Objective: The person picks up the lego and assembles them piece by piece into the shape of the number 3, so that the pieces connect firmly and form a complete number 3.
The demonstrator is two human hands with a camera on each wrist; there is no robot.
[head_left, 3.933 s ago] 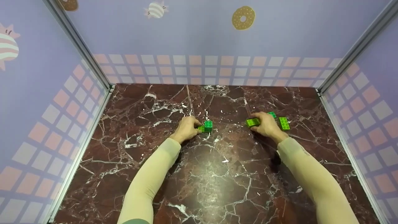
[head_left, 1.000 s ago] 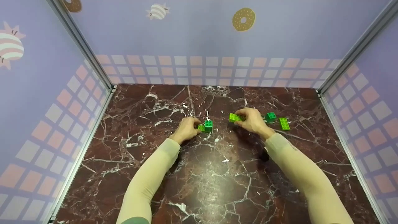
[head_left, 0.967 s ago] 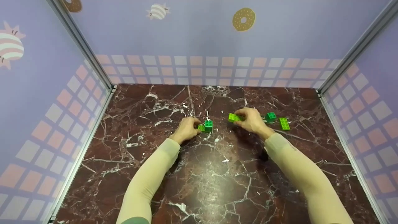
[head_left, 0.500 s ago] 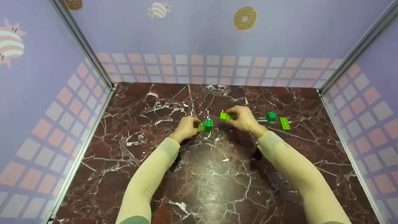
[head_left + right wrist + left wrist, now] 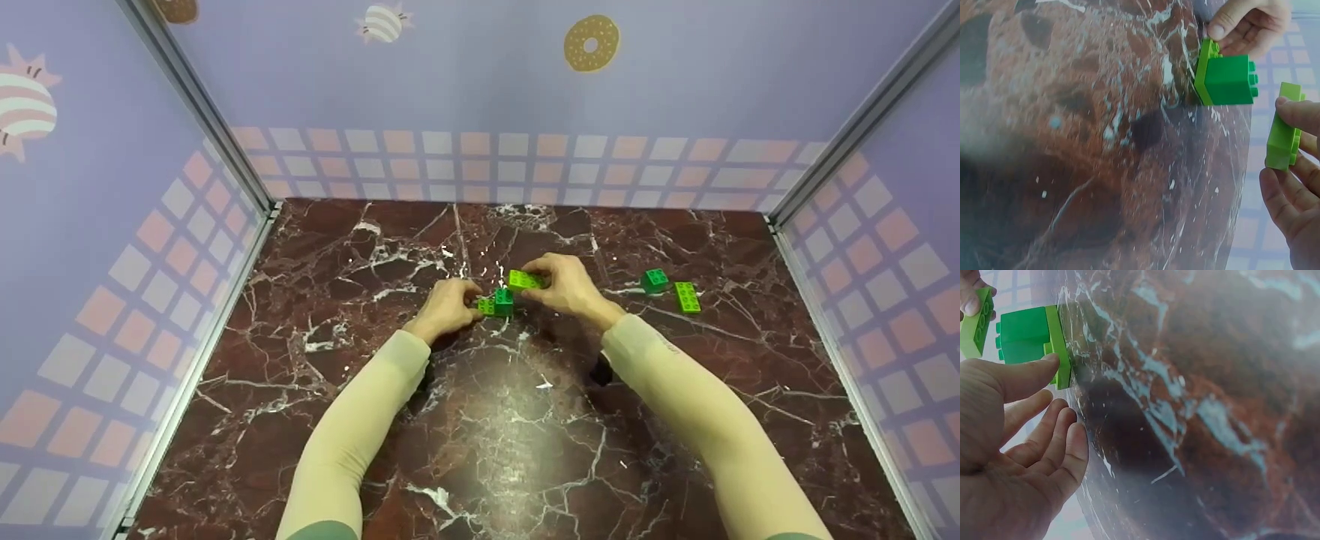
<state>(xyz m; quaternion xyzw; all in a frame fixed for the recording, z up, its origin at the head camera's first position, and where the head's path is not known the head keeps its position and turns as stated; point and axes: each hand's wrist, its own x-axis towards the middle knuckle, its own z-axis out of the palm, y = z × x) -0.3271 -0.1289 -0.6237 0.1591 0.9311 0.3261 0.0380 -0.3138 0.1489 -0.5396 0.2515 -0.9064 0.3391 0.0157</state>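
A thin lime green building brick [image 5: 486, 307] lies on the marbled tabletop, with a taller dark green building brick [image 5: 503, 302] standing on its right part. My left hand [image 5: 446, 309] pinches the thin brick's left end, thumb on its studded side in the left wrist view. My right hand [image 5: 566, 285] grips another lime green building brick [image 5: 523, 280] between thumb and fingers. In the right wrist view this held brick [image 5: 1283, 129] hangs apart from the green brick [image 5: 1229, 80], level with its studs and above the table.
A green brick [image 5: 655, 280] and a lime green brick [image 5: 687, 297] lie on the table [image 5: 517, 420] to the right. Patterned lilac panels [image 5: 480, 82] enclose the table at the back and both sides.
My right hand has carried the lime green brick leftward from beside the loose bricks to the green brick. My left hand has kept its place on the thin brick.
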